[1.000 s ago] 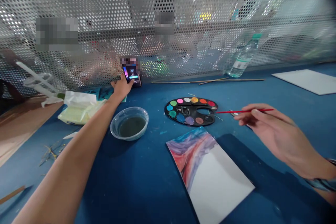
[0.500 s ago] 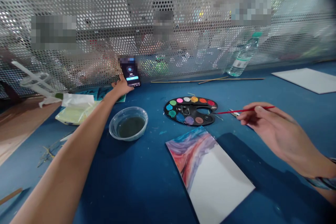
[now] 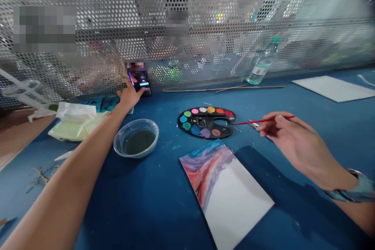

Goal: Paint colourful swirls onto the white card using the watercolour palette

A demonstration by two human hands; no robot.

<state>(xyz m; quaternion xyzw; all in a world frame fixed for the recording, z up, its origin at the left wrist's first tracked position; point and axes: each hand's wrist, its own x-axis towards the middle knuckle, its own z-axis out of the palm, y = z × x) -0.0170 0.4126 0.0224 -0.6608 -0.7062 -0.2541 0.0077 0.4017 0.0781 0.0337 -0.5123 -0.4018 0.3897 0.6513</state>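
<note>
My left hand (image 3: pixel 130 95) is at a smartphone (image 3: pixel 143 80) that leans on the perforated metal screen. Its thumb lies over the lower part of the lit display, and the fingers are at the phone's left edge, partly hidden. Pinched in my right hand (image 3: pixel 293 140) is a thin red paintbrush (image 3: pixel 253 121). The brush's tip points left, close to the right end of a black paint palette (image 3: pixel 202 122) with several colours. Below the palette lies a canvas (image 3: pixel 237 199), painted blue, purple and red at its upper left and white elsewhere.
A plastic bowl of dark water (image 3: pixel 136 138) stands beside my left forearm. A tissue pack (image 3: pixel 70 127) is left of it. Farther back are thin sticks (image 3: pixel 193 90), a water bottle (image 3: pixel 262 64) and a white panel (image 3: pixel 335 88). Dry twigs (image 3: pixel 42 175) lie at left.
My left thumb has moved up onto the phone's display, and the picture there has shifted. The whole view has slid slightly left. My right hand still holds the brush near the palette.
</note>
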